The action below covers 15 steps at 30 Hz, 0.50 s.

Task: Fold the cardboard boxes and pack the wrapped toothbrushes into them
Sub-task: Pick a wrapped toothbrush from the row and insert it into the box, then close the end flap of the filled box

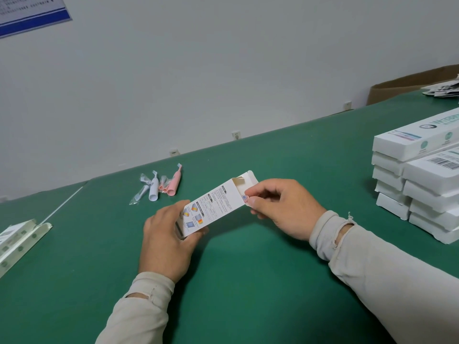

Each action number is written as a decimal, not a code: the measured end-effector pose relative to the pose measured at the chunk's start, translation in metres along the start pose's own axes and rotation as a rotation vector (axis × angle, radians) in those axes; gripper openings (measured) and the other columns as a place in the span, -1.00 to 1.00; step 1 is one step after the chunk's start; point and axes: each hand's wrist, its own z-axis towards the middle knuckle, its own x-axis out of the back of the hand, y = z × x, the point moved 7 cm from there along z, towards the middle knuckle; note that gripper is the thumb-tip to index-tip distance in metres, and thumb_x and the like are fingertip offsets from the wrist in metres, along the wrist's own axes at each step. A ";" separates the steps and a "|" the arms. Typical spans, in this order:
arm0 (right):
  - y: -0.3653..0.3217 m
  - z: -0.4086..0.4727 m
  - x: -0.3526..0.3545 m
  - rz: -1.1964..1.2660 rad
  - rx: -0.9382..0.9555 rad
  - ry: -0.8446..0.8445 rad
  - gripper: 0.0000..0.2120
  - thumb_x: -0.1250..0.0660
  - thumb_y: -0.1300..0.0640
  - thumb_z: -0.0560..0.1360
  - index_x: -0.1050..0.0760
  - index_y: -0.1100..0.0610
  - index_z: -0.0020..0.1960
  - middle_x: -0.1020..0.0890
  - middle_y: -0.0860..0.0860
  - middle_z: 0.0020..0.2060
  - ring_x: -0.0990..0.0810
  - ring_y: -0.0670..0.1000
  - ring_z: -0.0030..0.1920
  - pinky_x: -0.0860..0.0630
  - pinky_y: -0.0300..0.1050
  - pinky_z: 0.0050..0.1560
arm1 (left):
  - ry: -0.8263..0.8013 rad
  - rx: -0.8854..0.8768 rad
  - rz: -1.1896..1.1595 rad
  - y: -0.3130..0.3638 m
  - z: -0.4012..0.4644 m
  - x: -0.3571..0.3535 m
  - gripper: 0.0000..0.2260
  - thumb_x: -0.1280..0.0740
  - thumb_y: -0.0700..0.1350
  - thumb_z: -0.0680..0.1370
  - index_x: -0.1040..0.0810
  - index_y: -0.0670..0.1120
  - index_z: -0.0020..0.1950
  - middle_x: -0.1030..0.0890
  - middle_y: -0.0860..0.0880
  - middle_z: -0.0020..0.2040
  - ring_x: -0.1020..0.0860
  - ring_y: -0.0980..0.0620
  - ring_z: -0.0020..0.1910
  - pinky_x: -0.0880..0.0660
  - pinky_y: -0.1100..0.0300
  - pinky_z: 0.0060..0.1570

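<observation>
White printed cardboard box [215, 207], far-end flap open, held above the green table [260, 281]. Left hand [169, 242] grips its near end; right hand [280, 207] pinches the side near the open end (fingers curled). Wrapped toothbrushes [159, 186], pink and white, lie beyond on the table. Stacked white boxes [419, 184] stand at right; flat box blanks [19, 238] at left.
</observation>
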 end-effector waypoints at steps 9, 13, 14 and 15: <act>-0.003 0.001 0.002 0.024 0.047 0.041 -0.95 -0.49 0.20 0.47 -0.63 0.11 -0.15 -0.68 -0.05 -0.31 -0.65 -0.06 -0.28 -0.62 0.02 -0.03 | -0.023 0.030 -0.038 -0.002 -0.001 -0.002 -0.54 -0.57 -0.06 0.39 -0.51 0.24 0.19 -0.54 0.15 0.06 -0.42 -0.01 0.14 -0.19 0.26 0.16; -0.009 -0.001 0.006 -0.170 0.103 0.077 -0.95 -0.47 0.14 0.49 -0.66 0.06 -0.15 -0.68 -0.03 -0.26 -0.63 0.03 -0.21 -0.59 -0.03 -0.01 | -0.033 0.017 -0.024 -0.002 -0.001 -0.003 -0.55 -0.57 -0.05 0.38 -0.53 0.22 0.20 -0.55 0.15 0.06 -0.43 -0.03 0.13 -0.18 0.30 0.13; -0.014 -0.002 0.006 -0.282 0.151 0.072 -0.94 -0.45 0.13 0.50 -0.65 0.05 -0.15 -0.66 -0.02 -0.24 -0.61 0.03 -0.19 -0.56 -0.05 -0.02 | -0.038 0.016 -0.023 -0.002 -0.001 -0.003 -0.55 -0.57 -0.05 0.38 -0.54 0.20 0.21 -0.55 0.15 0.06 -0.43 -0.03 0.13 -0.19 0.30 0.13; -0.019 -0.003 0.005 -0.381 0.200 0.051 -0.94 -0.42 0.12 0.52 -0.64 0.04 -0.13 -0.64 -0.03 -0.23 -0.59 0.01 -0.18 -0.53 -0.07 -0.04 | -0.043 0.018 -0.026 -0.002 -0.001 -0.004 -0.55 -0.57 -0.04 0.38 -0.55 0.19 0.22 -0.55 0.16 0.06 -0.43 -0.03 0.13 -0.19 0.31 0.12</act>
